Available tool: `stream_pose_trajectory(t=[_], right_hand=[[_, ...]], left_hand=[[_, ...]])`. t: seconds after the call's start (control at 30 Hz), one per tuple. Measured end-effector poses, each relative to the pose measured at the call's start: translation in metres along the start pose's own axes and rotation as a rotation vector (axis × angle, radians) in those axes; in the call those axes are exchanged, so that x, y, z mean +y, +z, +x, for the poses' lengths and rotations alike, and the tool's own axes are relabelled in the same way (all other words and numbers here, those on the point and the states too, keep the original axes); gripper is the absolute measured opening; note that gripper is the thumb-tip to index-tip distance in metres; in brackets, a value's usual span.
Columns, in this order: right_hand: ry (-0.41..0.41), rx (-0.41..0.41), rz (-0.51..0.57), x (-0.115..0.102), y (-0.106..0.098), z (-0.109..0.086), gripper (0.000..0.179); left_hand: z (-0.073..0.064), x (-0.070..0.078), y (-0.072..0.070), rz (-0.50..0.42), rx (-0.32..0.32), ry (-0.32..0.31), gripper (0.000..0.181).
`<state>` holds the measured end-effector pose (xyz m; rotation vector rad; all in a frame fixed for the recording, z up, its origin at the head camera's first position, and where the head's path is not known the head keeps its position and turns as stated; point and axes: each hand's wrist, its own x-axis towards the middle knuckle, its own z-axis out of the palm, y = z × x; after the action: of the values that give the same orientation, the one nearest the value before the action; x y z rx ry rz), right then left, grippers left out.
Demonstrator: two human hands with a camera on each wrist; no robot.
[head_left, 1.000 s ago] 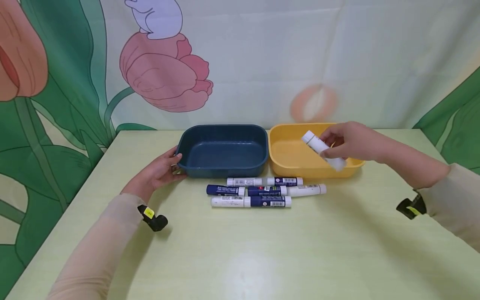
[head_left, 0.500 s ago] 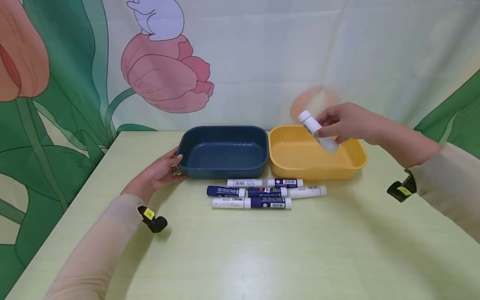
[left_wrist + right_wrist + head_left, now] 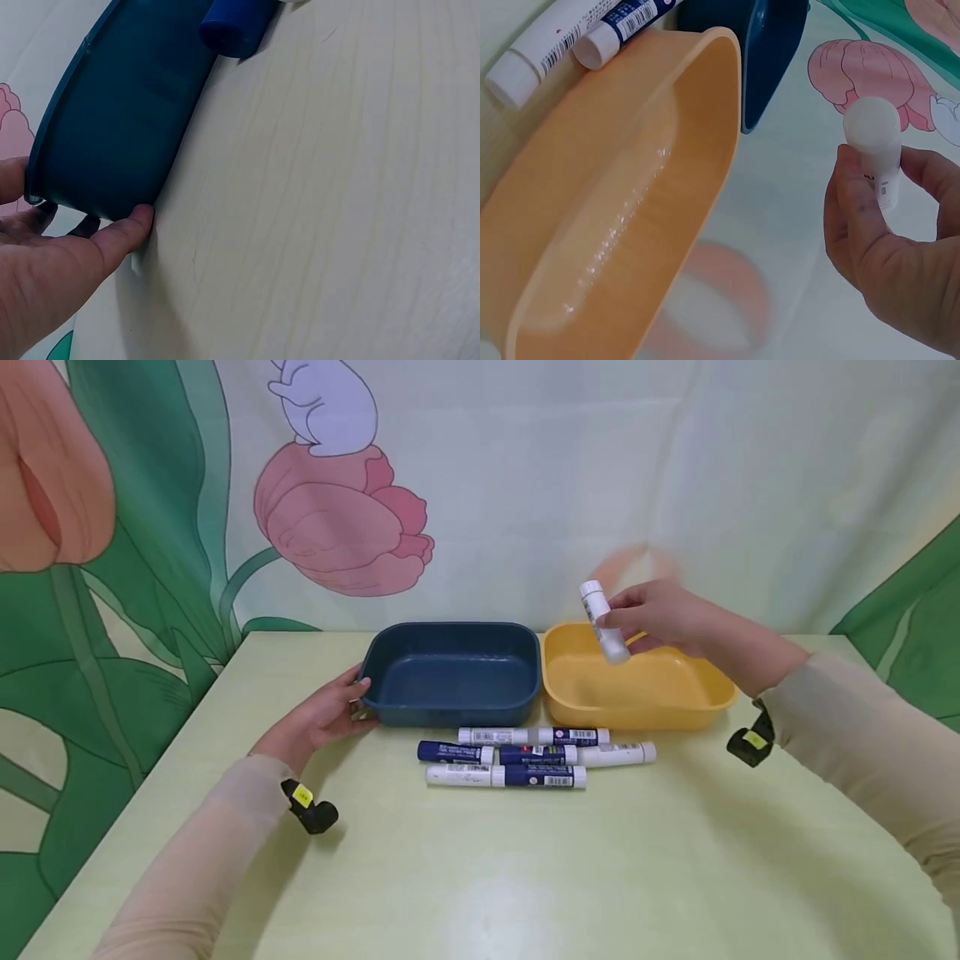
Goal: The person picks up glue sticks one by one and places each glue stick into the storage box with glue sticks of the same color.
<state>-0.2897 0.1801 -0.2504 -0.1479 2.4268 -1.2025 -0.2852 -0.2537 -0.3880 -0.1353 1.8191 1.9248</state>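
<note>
My left hand (image 3: 322, 717) grips the left end of a dark blue tray (image 3: 457, 714). In the left wrist view, fingers show at the blue tray's rim and lower edge. My right hand (image 3: 663, 617) pinches a white glue stick (image 3: 600, 618) between thumb and fingers, tilted, with its frosted end down. It hangs in the air above the left part of a yellow tray (image 3: 637, 718). The right wrist view looks along the glue stick (image 3: 874, 127) from its rounded end. Nothing lies in the blue tray.
In front of the trays, several white tubes (image 3: 459, 775) and navy tubes (image 3: 543, 776) lie in rows on the pale table (image 3: 480, 877). The two trays stand side by side. A flower-printed cloth (image 3: 517, 493) hangs behind them.
My right hand has lifted the glue stick from over the yellow tray's middle and carried it left, turning it more upright. My left hand stays on the blue tray. The head view has shifted slightly.
</note>
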Motion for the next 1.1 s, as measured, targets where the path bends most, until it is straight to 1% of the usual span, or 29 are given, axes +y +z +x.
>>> stream_pose_trajectory(t=[0.13, 0.37, 0.6, 0.77, 0.93, 1.1], right_hand=[[0.018, -0.004, 0.043, 0.004, 0.006, 0.011, 0.053], [0.031, -0.054, 0.111, 0.012, 0.018, 0.029, 0.055], [0.072, -0.077, 0.177, 0.024, 0.033, 0.037, 0.057], [0.098, -0.103, 0.190, 0.032, 0.042, 0.043, 0.054], [0.108, -0.098, 0.218, 0.042, 0.053, 0.052, 0.049], [0.139, -0.077, 0.257, 0.050, 0.065, 0.063, 0.051]], left_hand=[[0.001, -0.001, 0.000, 0.013, 0.004, 0.008, 0.060], [0.000, 0.000, 0.000, 0.010, 0.011, 0.010, 0.060], [-0.001, 0.000, 0.001, -0.018, 0.008, 0.009, 0.060], [-0.002, 0.000, 0.001, -0.025, 0.001, 0.016, 0.060], [-0.001, 0.000, 0.001, -0.011, -0.007, 0.024, 0.060], [-0.001, -0.002, 0.000, 0.000, -0.004, 0.029, 0.060]])
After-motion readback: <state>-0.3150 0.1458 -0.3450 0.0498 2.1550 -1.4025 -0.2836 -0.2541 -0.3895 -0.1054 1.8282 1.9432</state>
